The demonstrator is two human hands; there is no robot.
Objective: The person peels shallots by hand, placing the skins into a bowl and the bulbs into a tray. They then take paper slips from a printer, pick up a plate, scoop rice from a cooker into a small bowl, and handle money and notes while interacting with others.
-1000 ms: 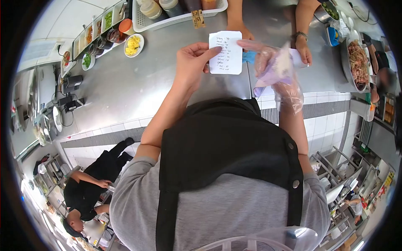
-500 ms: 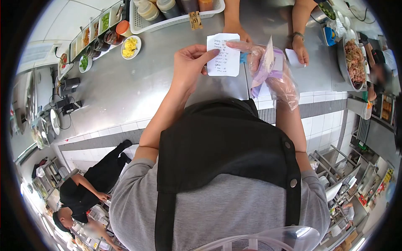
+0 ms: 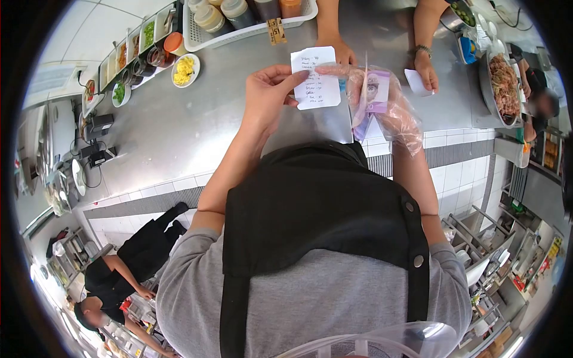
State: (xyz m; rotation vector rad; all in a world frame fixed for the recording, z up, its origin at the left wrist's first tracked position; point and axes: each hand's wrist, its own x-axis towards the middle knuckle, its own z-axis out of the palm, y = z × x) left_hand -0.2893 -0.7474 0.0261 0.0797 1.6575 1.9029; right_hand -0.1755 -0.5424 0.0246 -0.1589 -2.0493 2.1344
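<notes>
My left hand (image 3: 270, 89) is bare and pinches a small white paper list (image 3: 325, 89) by its left edge, thumb on top. Handwritten lines run down the paper. My right hand (image 3: 399, 110) wears a clear plastic glove and grips purple banknotes (image 3: 378, 92), one showing a printed portrait. Its index finger stretches out to the right part of the list, near the upper lines. Behind the list, another person's hand (image 3: 340, 52) rests at the counter. That person's other hand (image 3: 426, 71), with a bracelet at the wrist, holds a white slip (image 3: 418, 83).
A steel counter (image 3: 197, 119) spreads before me. On it stand a white basket (image 3: 250, 30) of sauce bottles, a plate of yellow food (image 3: 185, 70), a bowl of greens (image 3: 121, 94) and a large bowl of shredded food (image 3: 504, 89). Another person (image 3: 119, 274) stands at lower left.
My right index finger has slid slightly down and left on the list. The banknotes have turned, so the portrait now faces the camera. The list has shifted slightly left.
</notes>
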